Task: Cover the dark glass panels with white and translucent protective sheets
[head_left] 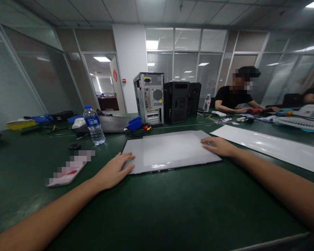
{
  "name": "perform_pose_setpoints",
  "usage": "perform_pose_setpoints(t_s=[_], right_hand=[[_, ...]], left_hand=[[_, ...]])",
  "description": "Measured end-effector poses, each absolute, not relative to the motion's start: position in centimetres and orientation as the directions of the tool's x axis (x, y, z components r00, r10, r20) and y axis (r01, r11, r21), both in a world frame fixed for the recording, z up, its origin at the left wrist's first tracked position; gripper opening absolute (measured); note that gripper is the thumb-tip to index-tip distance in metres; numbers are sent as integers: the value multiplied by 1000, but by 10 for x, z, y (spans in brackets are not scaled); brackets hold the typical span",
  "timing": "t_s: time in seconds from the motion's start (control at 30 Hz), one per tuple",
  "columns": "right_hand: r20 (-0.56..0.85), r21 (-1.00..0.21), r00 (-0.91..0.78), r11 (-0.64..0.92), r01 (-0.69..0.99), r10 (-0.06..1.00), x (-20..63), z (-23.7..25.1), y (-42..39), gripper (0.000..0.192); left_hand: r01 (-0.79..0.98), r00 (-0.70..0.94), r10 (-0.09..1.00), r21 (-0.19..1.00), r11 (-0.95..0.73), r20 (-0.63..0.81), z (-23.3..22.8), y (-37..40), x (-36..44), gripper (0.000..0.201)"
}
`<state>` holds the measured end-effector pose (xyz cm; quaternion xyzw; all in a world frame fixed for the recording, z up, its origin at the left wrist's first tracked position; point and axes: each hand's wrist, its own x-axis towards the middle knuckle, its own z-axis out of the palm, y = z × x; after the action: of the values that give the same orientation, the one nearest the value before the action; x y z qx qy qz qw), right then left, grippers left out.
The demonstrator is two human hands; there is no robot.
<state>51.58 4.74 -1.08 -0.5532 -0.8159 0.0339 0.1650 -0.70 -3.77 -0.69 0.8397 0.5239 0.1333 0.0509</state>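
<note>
A flat white panel [170, 150] with a thin black frame along its near edge lies on the green table [170, 209] before me. It looks like the backlight part of a flat screen, with a pale, glossy sheet over it. My left hand [116, 169] rests on the panel's left end, fingers stretched over the white surface and thumb apart. On the right end lies my right hand [218, 146], its fingers extended flat over the edge. Neither hand is wrapped round anything.
A water bottle [94, 125] and a partly blurred flat pinkish object [70, 172] are at left. Computer cases [153, 99] stand behind the panel, near a blue connector [134, 123] with cables. Another long white sheet [274, 144] lies at right. A person [234, 99] works beyond it.
</note>
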Motion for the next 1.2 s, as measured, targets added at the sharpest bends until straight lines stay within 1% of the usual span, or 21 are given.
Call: perform_pose_setpoints(t_s=[0.17, 0.43, 0.5, 0.6, 0.7, 0.8, 0.87, 0.93, 1.03, 1.1, 1.2], right_hand=[[177, -232, -409, 441, 867, 895, 505, -11, 43, 59], [188, -188, -539, 569, 801, 821, 465, -2, 23, 63], [194, -208, -557, 589, 781, 808, 462, -2, 21, 61], [206, -286, -559, 595, 751, 803, 464, -1, 22, 59], [240, -329, -484, 539, 775, 842, 474, -2, 29, 59], [256, -267, -314, 379, 886, 914, 491, -4, 38, 58], [236, -225, -251, 304, 926, 939, 503, -6, 43, 57], [209, -218, -245, 289, 932, 947, 510, -9, 45, 56], [176, -233, -242, 279, 932, 954, 512, -13, 46, 62], [150, -244, -242, 273, 931, 959, 509, -14, 45, 65], [118, -253, -258, 280, 926, 959, 505, -14, 44, 65]], left_hand=[[870, 416, 895, 215, -443, 161, -8, -37, -9, 66], [884, 420, 900, 175, -434, 113, -3, -40, -3, 65], [890, 411, 904, 165, -426, 118, -2, -40, -2, 67], [894, 403, 905, 154, -422, 138, -3, -39, -2, 68], [899, 394, 908, 144, -413, 142, -4, -38, -3, 66], [911, 375, 918, 135, -391, 127, -4, -38, -5, 66], [920, 355, 928, 132, -368, 109, -5, -36, -7, 68], [927, 342, 935, 130, -352, 94, -6, -35, -9, 67], [929, 334, 939, 136, -343, 85, -7, -33, -10, 63], [927, 329, 939, 154, -342, 103, -7, -33, -9, 61], [920, 327, 936, 183, -347, 134, -8, -33, -9, 65]])
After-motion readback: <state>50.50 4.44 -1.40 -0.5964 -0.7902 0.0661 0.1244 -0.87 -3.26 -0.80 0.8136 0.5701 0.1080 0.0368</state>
